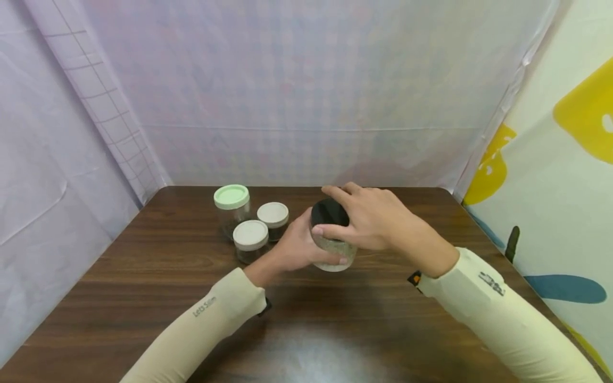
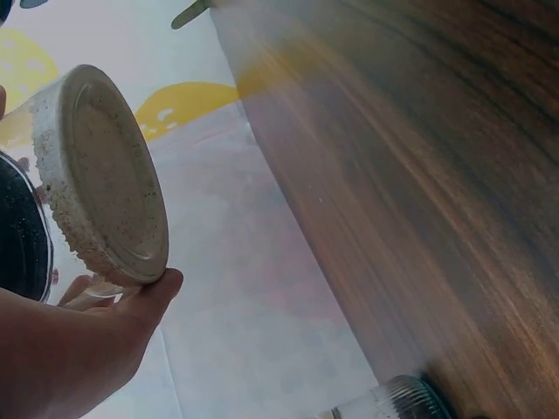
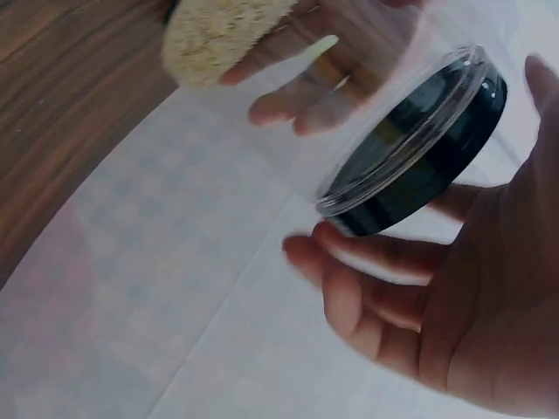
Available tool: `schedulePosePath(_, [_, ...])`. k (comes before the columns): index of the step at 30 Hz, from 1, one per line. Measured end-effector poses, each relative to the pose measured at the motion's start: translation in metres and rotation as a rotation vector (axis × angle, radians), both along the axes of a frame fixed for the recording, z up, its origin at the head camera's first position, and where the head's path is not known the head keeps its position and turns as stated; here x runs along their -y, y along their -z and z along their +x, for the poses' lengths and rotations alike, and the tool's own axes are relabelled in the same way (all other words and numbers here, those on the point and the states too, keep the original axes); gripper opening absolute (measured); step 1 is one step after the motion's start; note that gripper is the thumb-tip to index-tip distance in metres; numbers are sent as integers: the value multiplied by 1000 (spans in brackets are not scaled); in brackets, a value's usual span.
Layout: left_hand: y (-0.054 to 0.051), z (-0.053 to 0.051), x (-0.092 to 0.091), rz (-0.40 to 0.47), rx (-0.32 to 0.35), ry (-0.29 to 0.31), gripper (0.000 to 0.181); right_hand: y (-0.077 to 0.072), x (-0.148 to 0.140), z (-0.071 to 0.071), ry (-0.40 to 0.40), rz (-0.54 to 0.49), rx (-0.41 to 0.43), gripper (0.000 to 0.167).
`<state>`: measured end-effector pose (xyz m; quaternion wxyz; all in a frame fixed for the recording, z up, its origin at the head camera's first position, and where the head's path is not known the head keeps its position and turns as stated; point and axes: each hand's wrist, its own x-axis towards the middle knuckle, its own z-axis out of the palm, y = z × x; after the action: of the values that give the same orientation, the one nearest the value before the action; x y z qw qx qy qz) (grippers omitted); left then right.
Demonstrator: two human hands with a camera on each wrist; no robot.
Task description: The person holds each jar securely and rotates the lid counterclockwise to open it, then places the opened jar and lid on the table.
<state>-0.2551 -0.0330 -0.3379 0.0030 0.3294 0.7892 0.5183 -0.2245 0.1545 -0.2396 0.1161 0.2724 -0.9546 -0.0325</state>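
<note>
Jars (image 1: 250, 236) stand beside left hand (image 1: 298, 246) holding black-lidded jar (image 1: 340, 247); cloth (image 1: 297, 106) behind.

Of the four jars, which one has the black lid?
The clear jar gripped by the left hand. The three on the table differ: the tall jar has a pale green lid; the two short jars have whitish lids.

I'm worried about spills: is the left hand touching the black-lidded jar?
Touching: the left wrist view shows the left hand, fingertip against the bottom edge of the black-lidded jar.
</note>
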Motion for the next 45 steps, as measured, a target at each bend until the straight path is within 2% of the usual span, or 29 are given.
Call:
schedulePosePath(3, [1,1,-1,-38,-8,-29,94,-2,5,1,54,17,-8,96])
schedulePosePath(5, [2,1,-1,-62,-22,-41,96,-1,8,1,62,35,-3,97])
schedulePosePath(9, [4,1,-1,-67,-61,-13,96,3,12,1,54,81,-9,94])
schedulePosePath(12, [4,0,-1,-37,-68,21,95,6,12,0,28,89,-30,91])
schedulePosePath(15, [5,0,1,-7,-40,44,95,7,10,-1,-15,77,-34,86])
schedulePosePath(20, [4,0,4,-13,-12,62,97,7,6,-4,-93,59,-21,82])
schedulePosePath(25, [1,-1,6,-22,-27,79,98,6,2,-5,-134,38,-12,82])
schedulePosePath(28, [1,-1,6,-22,-34,83,100,5,0,-5,-153,27,-6,81])
schedulePosePath(34, [5,0,6,-32,-3,55,102,4,-2,-6,-199,17,33,76])
schedulePosePath(39, [3,-1,6,-11,-10,63,98,1,-4,-4,-146,-13,77,81])
schedulePosePath(45, [1,-4,4,50,-1,88,92,-2,3,-2,30,-75,32,85])
